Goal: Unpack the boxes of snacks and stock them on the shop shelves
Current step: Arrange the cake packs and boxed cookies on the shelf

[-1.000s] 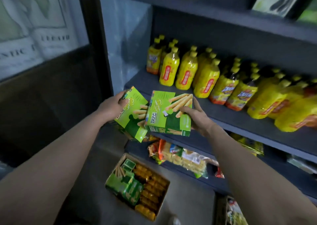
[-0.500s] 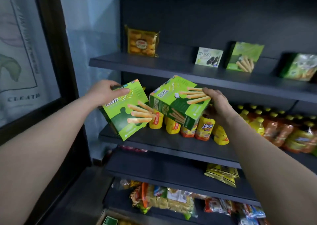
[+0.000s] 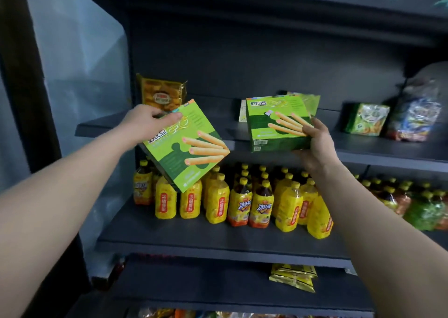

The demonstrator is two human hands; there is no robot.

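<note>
Green cardboard fills both of your hands. Your left hand (image 3: 145, 124) pinches the top corner of the left box (image 3: 186, 148), thumb flat on its printed face and the other fingers curled behind. That box hangs tilted in front of the upper shelf (image 3: 375, 148), its lower corner dipping below the shelf's lip over the yellow bottles (image 3: 242, 201). Your right hand (image 3: 317, 145) grips the lower right corner of the right box (image 3: 276, 126), thumb across the front, fingers wrapped underneath. This box stands upright at the shelf's front lip, and I cannot tell whether its base touches the shelf.

Set this one first: slide it straight back along the shelf, face forward, to stand just in front of the matching green box (image 3: 309, 101) at the shelf's back. Level the left box before you lift it, since a tilted corner may catch the lip. The orange snack bag (image 3: 161, 92) leans at the shelf's back left, so leave it room.

Half a second ago both boxes sat below the shelf, almost touching. Now they are higher and well apart, and the right one is squared up.
</note>
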